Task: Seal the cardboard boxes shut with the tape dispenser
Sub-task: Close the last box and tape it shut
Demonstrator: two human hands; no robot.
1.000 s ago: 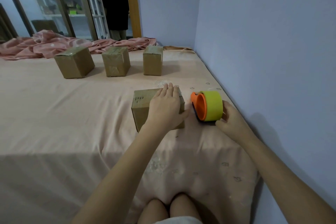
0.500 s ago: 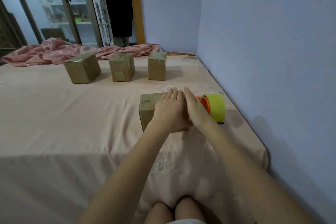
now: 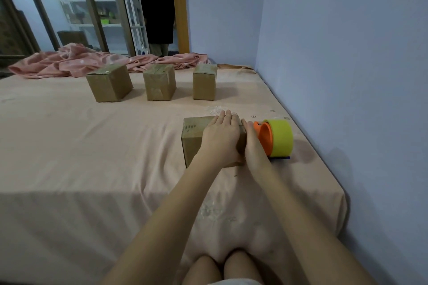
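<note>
Bed (image 3: 92, 150): peach sheet spread flat; its right edge runs along the lilac wall (image 3: 347, 76), its near edge drops off just ahead of the person's knees (image 3: 222, 266).
Open room: wide bare sheet lies left of the near box and between it and the far row; on the right only a narrow strip separates the tape dispenser from the wall.
Near box (image 3: 193, 139): cardboard, sitting on the bed right of centre, well apart from the other three.
Far boxes: left box (image 3: 108, 82), middle box (image 3: 159, 84) and right box (image 3: 205, 84) stand in a row near the far edge, apart from one another, glossy tape on their tops.
Blanket (image 3: 76, 62): crumpled pink heap along the far edge, behind the row.
Tape dispenser (image 3: 276, 137): orange hub with a yellow-green roll, lying on the sheet just right of the near box, close to the bed's right edge.
Left hand (image 3: 222, 139): palm down on top of the near box, fingers straight and together, pointing far; grip flat, nothing clasped.
Right hand (image 3: 253, 143): laid edge-on along the box's right side, between box and dispenser, fingers extended; it seems to press the side rather than clasp anything, though the contact is partly hidden.
Forearms: both reach forward from the near edge, converging on the box.
Background: person in dark top (image 3: 158, 11) standing beyond the bed by glass doors.
</note>
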